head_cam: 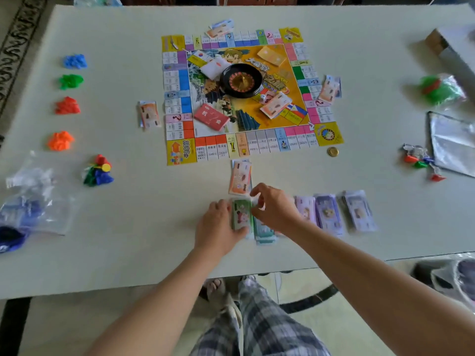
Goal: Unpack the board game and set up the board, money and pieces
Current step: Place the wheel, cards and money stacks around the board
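Four stacks of play money lie nearest on the table, to the right of the hands: a teal stack touching the green stack, then three purple stacks side by side. At the near-left edge are crumpled clear bags, some w/ blue bits inside. Just beyond them is a mixed heap of pawns: red, green, blue, one yellow.

An orange note stack sits btwn the hands & the board's near edge. A gold coin lies just off the board's near-right corner. The board lies flat mid-table w/ a roulette wheel at its ctr, plus a red card deck & a white die on the artwork. More note bundles sit at its left, right & far sides.

Far left is a column of small plastic pieces: orange pile, red pile, green pile, blue pile, near to far. On the right are loose pawns, a silver bag, a bag of green pieces & an open box.

Both bare forearms reach in over the near edge. The left hand grips the green stack's left side, fingers curled on it. The right hand covers part of the teal stack, and its bent fingers pinch the green stack's far-right corner. Blur hides the pale bit at its fingertips.
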